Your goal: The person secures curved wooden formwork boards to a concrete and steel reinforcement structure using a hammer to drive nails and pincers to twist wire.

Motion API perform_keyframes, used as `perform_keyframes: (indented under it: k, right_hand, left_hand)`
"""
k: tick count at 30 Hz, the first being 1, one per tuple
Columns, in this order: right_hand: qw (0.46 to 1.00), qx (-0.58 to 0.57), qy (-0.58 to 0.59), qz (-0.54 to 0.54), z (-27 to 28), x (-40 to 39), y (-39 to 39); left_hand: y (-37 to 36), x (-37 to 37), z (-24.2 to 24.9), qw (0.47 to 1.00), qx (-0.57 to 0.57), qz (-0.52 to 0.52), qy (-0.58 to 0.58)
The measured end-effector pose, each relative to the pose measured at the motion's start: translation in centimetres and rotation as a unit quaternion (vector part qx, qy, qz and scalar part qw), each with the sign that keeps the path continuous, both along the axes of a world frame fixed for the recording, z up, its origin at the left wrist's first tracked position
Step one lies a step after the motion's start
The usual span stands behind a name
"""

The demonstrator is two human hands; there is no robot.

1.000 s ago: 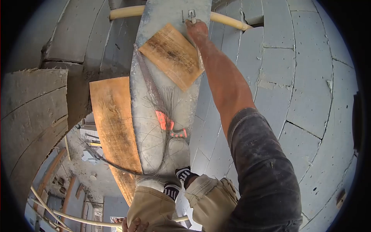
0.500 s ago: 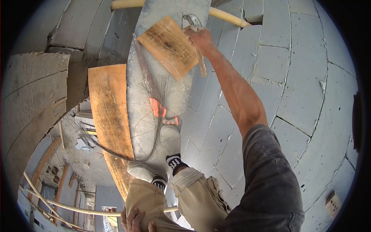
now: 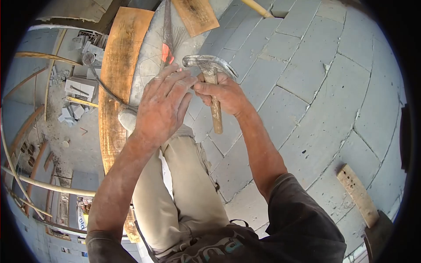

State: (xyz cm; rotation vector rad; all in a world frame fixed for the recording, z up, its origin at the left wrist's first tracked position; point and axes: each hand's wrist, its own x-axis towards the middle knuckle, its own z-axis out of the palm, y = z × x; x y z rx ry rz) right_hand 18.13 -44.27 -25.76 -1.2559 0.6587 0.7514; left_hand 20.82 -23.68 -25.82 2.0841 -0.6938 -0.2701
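In my right hand (image 3: 221, 93) is a claw hammer (image 3: 210, 78), its metal head up and its worn wooden handle pointing down. The thumb of that hand reaches left, right at the fingertips of my left hand (image 3: 160, 107). My left hand is raised in front of my knees, palm down, with its fingers stretched forward and the thumb apart. A small grey patch shows between the two hands; I cannot tell what it is. Beyond them a handsaw (image 3: 166, 44) with an orange handle lies on the grey plank, partly hidden by my left fingers.
A long stained wooden board (image 3: 116, 87) runs along the left, with a shorter board piece (image 3: 196, 16) at the top. A loop of wire (image 3: 103, 81) crosses the long board. Grey block wall (image 3: 302, 109) fills the right side, with a wooden strip (image 3: 357, 193) against it. A lower floor shows at left.
The hammer has come back from the far board piece toward my body, now held head up. My left hand has risen from my knee to meet my right hand. The view has shifted.
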Motion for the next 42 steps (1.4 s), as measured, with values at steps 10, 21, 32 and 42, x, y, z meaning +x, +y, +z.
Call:
perform_keyframes:
  k: [10,21,32,42]
  right_hand:
    - [0.994,-0.073,-0.026,0.074,15.5,-1.0,3.6]
    - [0.972,-0.180,-0.071,0.130,31.0,-1.6,4.8]
    - [0.971,-0.198,-0.131,0.019,42.3,-11.1,3.5]
    - [0.940,-0.096,-0.199,-0.262,44.9,-17.1,5.6]
  left_hand:
    - [3.3,-2.3,13.9,0.821,-0.151,0.143,0.531]
    - [5.4,-5.2,27.9,0.681,-0.281,0.153,0.659]
    - [2.5,-6.2,34.7,0.806,-0.165,-0.039,0.567]
    - [-0.3,-9.0,40.8,0.724,-0.306,-0.031,0.617]
